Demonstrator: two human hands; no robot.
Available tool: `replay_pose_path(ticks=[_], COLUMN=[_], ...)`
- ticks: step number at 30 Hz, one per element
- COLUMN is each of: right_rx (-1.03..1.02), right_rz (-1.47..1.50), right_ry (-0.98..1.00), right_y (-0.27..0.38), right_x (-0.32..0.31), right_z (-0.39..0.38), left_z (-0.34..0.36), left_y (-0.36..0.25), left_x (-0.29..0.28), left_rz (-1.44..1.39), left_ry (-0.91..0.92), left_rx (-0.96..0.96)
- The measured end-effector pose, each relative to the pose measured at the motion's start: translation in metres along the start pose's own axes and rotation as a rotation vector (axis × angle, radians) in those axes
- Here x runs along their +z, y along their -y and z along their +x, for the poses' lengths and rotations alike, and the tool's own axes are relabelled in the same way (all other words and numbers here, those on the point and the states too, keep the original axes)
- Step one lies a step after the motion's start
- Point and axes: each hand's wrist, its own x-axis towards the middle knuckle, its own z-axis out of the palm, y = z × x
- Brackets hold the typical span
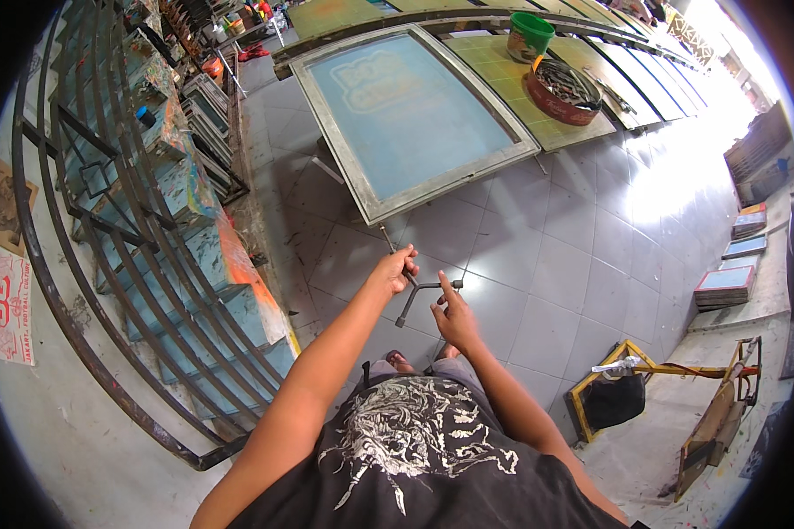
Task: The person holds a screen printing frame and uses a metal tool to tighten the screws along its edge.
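Note:
In front of my body is a dark three-armed Y-shaped socket wrench [406, 308]. My left hand [399, 270] is closed around one of its arms, and the thin tip of that arm points up and forward past my fingers. The other two arms spread from the hub, one down toward my feet and one to the right. By the right-hand arm is my right hand [456, 319], its index finger stretched out against the metal and the other fingers loosely bent. Just ahead stands a large screen-printing frame [375, 214] with blue mesh, lying on a raised support.
A metal railing [141, 256] curves along my left beside paint-stained steps. On the long printing table [494, 84] ahead stand a green bucket [531, 35] and a round reddish tin [563, 110] of tools. A yellow metal frame [640, 357] lies at right, near stacked screens [725, 286].

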Motion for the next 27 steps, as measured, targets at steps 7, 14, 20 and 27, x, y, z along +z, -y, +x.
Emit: replay_pose_path(ticks=[7, 14, 20, 27], right_rx=[0.066, 0.135, 0.120, 0.025], right_rz=[0.113, 0.105, -0.216, 0.107], right_ry=[-0.191, -0.142, -0.026, 0.361], right_y=[-0.033, -0.016, -0.008, -0.038], right_x=[0.048, 0.031, 0.004, 0.037], right_z=[0.029, 0.032, 0.007, 0.008], left_z=[0.001, -0.030, -0.033, -0.038], left_y=[0.008, 0.030, 0.029, 0.021], left_x=[-0.006, -0.017, -0.015, -0.009], left_rz=[-0.070, -0.024, 0.021, 0.086], left_ry=[0.079, 0.409, 0.393, 0.323], left_rx=[0.073, 0.146, 0.179, 0.108])
